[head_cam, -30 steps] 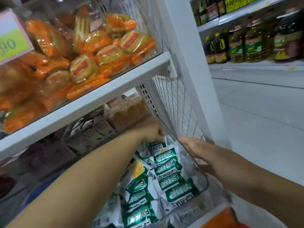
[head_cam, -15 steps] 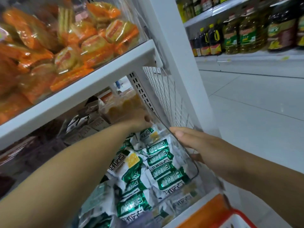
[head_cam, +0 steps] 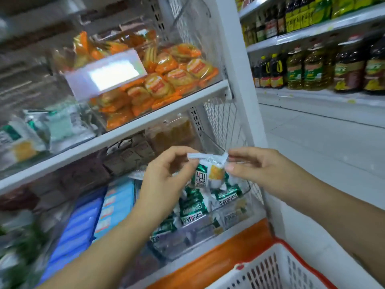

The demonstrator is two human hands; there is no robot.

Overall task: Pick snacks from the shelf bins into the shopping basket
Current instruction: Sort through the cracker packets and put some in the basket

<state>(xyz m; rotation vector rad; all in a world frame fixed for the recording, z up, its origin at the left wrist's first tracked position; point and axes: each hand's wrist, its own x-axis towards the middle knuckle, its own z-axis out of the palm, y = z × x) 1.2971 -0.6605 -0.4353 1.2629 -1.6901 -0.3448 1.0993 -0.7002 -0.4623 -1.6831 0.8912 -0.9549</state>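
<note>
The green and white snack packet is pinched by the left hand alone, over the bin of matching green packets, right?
Not by the left hand alone. The head view shows both hands pinching the snack packet at its top seal: the left hand at one end, the right hand at the other. It does hang over the matching green packets.

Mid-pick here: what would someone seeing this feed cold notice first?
First, the green-and-white snack packet held up at centre frame, its top seam pinched by the left-hand grip and the right-hand grip, above the clear bin of matching packets. Next, the heap of orange snack packs in the bin one shelf up, and the white shopping basket with a red rim at lower right.
</note>
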